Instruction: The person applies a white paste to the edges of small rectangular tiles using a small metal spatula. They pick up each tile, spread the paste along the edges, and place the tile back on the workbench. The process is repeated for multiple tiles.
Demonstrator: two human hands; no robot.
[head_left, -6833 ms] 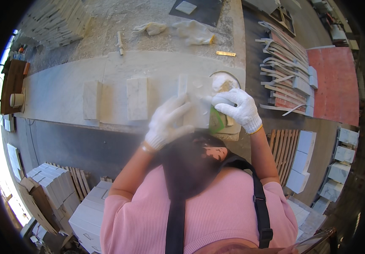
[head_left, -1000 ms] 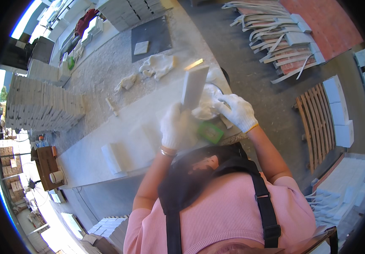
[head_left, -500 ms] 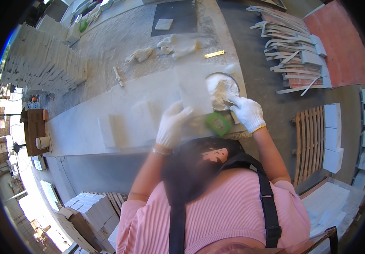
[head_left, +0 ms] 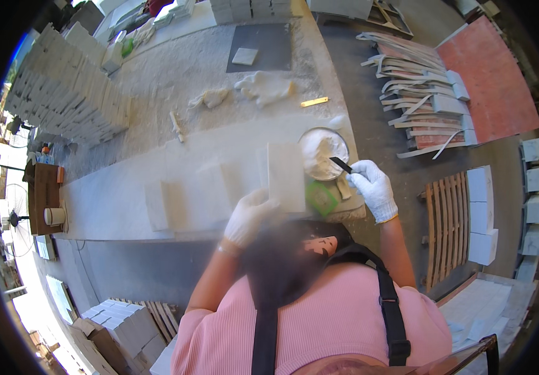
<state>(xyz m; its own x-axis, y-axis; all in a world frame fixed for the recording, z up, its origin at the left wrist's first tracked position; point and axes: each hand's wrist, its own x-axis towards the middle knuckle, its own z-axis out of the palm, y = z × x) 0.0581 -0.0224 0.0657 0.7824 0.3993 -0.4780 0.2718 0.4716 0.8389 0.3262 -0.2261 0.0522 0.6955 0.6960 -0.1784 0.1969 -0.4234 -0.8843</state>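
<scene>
My right hand [head_left: 373,190], in a white knit glove, grips a small black spatula [head_left: 342,165]. Its tip reaches over a round bowl [head_left: 347,150] filled with white powder or paste [head_left: 323,150]. My left hand [head_left: 248,216], gloved the same way, has its fingers stretched toward the lower left edge of a white rectangular tile [head_left: 287,177]; whether they touch it is blurred. Close below the bowl lie a green box-like thing [head_left: 322,199] and a pale yellowish piece [head_left: 343,187].
More pale tiles [head_left: 158,205] lie leftward on the dusty worktable [head_left: 113,203]. Crumpled gloves [head_left: 264,89], a yellow strip [head_left: 314,102] and a small tile on a dark mat [head_left: 276,47] are farther off. Tall tile stacks [head_left: 63,81] stand far left; a wooden pallet [head_left: 447,228] stands right.
My right hand has drawn back from the bowl, and the black spatula now shows in it. My left hand has come beside the tile's lower edge. The whole view has shifted slightly.
</scene>
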